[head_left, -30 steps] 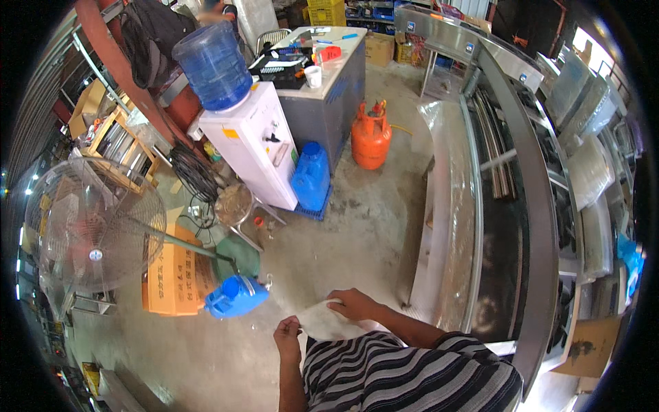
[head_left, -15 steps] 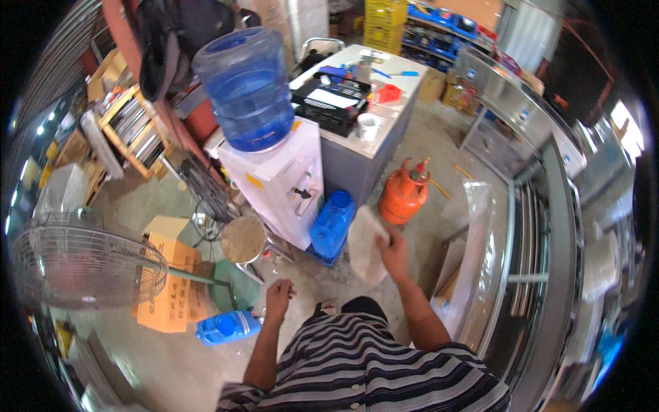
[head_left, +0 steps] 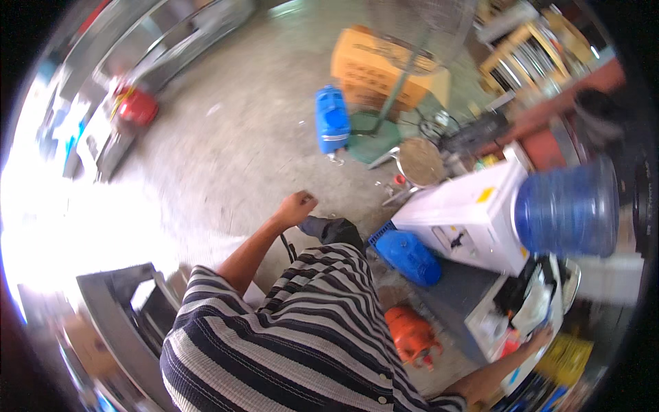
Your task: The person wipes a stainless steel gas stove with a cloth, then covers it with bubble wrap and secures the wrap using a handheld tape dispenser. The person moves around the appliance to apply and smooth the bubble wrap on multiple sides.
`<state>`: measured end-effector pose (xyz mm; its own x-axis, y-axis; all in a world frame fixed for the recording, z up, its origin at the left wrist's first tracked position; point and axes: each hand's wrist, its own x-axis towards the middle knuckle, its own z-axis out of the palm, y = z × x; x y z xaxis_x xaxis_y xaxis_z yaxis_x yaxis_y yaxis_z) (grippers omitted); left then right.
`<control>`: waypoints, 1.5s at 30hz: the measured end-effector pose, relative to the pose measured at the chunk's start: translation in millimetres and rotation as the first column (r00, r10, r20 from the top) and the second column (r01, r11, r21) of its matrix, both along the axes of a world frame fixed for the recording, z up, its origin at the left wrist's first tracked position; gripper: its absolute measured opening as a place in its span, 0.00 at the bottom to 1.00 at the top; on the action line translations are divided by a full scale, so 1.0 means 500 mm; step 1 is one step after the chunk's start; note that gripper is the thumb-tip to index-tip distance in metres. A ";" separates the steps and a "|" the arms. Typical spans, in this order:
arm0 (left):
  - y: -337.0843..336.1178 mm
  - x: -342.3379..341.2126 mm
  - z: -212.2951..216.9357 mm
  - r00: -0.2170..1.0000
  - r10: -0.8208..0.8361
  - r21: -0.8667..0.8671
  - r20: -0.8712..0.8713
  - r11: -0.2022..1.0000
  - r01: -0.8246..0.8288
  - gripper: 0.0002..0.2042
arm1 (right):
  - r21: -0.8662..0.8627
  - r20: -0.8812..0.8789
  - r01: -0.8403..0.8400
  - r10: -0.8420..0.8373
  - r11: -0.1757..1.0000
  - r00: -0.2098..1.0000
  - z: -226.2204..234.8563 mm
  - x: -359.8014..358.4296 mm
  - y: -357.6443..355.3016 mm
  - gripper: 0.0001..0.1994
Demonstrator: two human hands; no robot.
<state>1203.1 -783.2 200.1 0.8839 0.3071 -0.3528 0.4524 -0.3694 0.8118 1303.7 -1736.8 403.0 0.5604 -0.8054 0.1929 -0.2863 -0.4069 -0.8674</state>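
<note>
Right hand (head_left: 540, 338) is stretched out over the bench (head_left: 456, 292), at the edge of a pale flat piece (head_left: 533, 310). Blurry there: can't tell if the fingers grip it or only touch. The piece is on the bench side next to a black case (head_left: 509, 294), with a white cup (head_left: 493, 325) and a red item (head_left: 509, 342) near. My guess: the bench top gets used as the handy flat surface.

Left hand (head_left: 298, 207) hangs over the floor in front of my leg, fingers curled, nothing visible in it. Can't tell how tightly it's closed. Probably held out for balance against the reach.

Water dispenser (head_left: 456, 220) is beside the bench, blue bottle (head_left: 570, 209) on top, presumably so it feeds by gravity. 1 blue jug (head_left: 408, 256) sits at its foot.

Tight side is my right: orange gas cylinder (head_left: 412, 334) just beside the bench panel, forearm crossing near the bench edge. More room on the left: floor runs from that hand out to the 2nd jug (head_left: 332, 120) and green fan base (head_left: 374, 142). Stool (head_left: 420, 163) legs stick out by the dispenser, likely snag point.
</note>
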 end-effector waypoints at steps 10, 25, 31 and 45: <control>-0.098 -0.610 0.112 0.759 0.233 -0.622 -0.608 0.455 -0.638 0.44 | -0.095 -0.050 -0.645 0.644 0.758 0.764 -0.244 0.045 0.807 0.16; -0.256 -0.862 -0.240 0.774 0.546 -0.575 -0.321 0.537 -0.618 0.26 | 0.463 -0.203 -0.768 0.790 -0.443 -0.578 -0.321 -0.089 1.534 0.15; 0.071 -0.611 -0.219 0.658 0.509 -0.437 -0.555 0.494 -0.752 0.26 | 0.385 -0.301 -0.842 0.811 -0.377 -0.501 -0.429 -0.034 1.617 0.18; 0.539 -0.399 -0.129 0.677 0.567 -0.307 -0.468 0.614 -0.727 0.25 | 0.715 -0.632 -0.646 0.642 0.268 -0.434 -0.717 0.017 1.572 0.28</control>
<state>1003.4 -513.8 135.8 0.3354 0.4965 -0.8006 0.6669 0.4751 0.5741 1312.0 -950.7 44.3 0.3983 0.2830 -0.8725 -0.1582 -0.9158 -0.3692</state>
